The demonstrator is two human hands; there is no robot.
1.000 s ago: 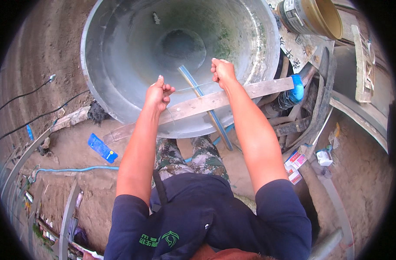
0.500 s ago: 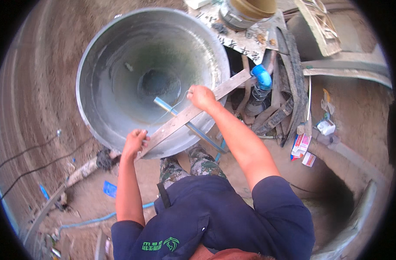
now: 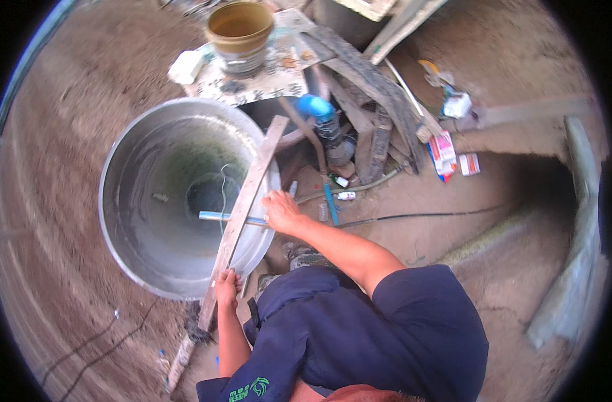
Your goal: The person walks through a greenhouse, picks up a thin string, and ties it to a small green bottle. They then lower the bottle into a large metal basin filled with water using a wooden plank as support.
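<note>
A wide grey metal basin (image 3: 140,248), deep and funnel-shaped, stands at the left. Across its right part lies a long wooden plank (image 3: 246,194). Beneath the plank a shiny bluish pipe (image 3: 214,216) points into the basin. At the pipe's outer end my right hand (image 3: 281,212) is closed around it; the fingers partly hide that end. My left hand (image 3: 227,288) touches the plank's near part with curled fingers, and what they pinch, if anything, is too small to make out. A thin pale cord (image 3: 224,184) loops down inside the basin.
Behind the basin a brown bucket (image 3: 239,37) and a white block (image 3: 186,67) sit on a board (image 3: 279,84). A blue pipe elbow (image 3: 316,107) and old planks (image 3: 386,100) crowd the right. Cartons (image 3: 443,155) and a black hose (image 3: 420,215) lie on the dirt.
The view has turned and shifted right. My right hand has gone from the plank to the pipe's outer end. My left hand stays by the plank's near part.
</note>
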